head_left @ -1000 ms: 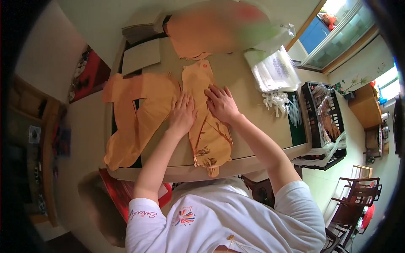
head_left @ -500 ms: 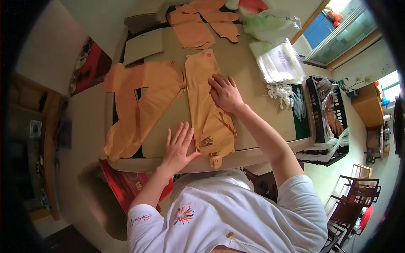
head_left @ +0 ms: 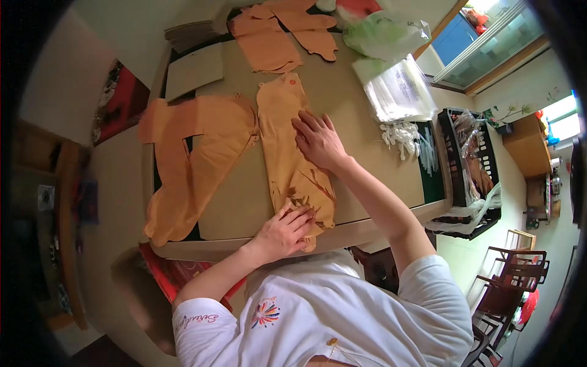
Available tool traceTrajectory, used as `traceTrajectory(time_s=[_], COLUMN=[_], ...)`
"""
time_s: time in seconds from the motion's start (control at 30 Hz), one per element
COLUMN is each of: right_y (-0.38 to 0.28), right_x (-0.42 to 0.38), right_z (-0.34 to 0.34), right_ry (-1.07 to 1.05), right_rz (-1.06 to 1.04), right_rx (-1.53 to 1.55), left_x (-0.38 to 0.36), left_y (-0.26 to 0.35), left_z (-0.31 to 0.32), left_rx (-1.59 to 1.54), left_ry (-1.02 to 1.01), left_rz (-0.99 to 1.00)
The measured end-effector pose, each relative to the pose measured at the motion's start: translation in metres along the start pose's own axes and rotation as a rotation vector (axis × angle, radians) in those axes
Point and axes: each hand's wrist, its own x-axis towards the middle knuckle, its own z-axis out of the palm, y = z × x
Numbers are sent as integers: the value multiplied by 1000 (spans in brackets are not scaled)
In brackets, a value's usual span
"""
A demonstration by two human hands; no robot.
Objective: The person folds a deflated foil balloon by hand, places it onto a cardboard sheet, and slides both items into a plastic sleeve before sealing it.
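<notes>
A flat orange sheet piece, like a deflated foil balloon (head_left: 281, 131), lies lengthwise on the table in front of me, with a dark printed pattern at its near end. My right hand (head_left: 321, 144) rests on its right edge about halfway up, fingers spread and lying flat. Across the patterned near end lies my left hand (head_left: 282, 233), its fingers stretched to the right and slightly bent over the surface. To the left is a wider orange piece (head_left: 214, 137) of the same material. More orange pieces (head_left: 266, 46) lie at the far end.
A cardboard sheet (head_left: 195, 70) covers part of the table at far left. On the right are clear plastic bags (head_left: 400, 92), white strings (head_left: 400, 137), thin clear sticks (head_left: 428, 150) and a black crate (head_left: 468, 159). A greenish plastic bag (head_left: 385, 37) lies behind.
My left hand has moved right, from beside the balloon's near edge onto its patterned end. My right hand stays on the balloon. The view has shifted slightly.
</notes>
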Motion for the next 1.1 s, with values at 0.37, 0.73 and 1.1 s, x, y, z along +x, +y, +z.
traceTrajectory(time_s=[0.37,0.73,1.1], right_y=[-2,-3,-4], right_x=[6,5,6], right_z=[-5,-6,-9], right_ry=[-77,-88,-95], right_rz=[6,19,14], right_rx=[-7,-3,-14], left_x=[12,45,52], left_y=[-188,-342,-324], left_z=[-116,-137,-159], left_rx=[110,338,289], left_ry=[433,275,180], left_rz=[-657,-727,-758])
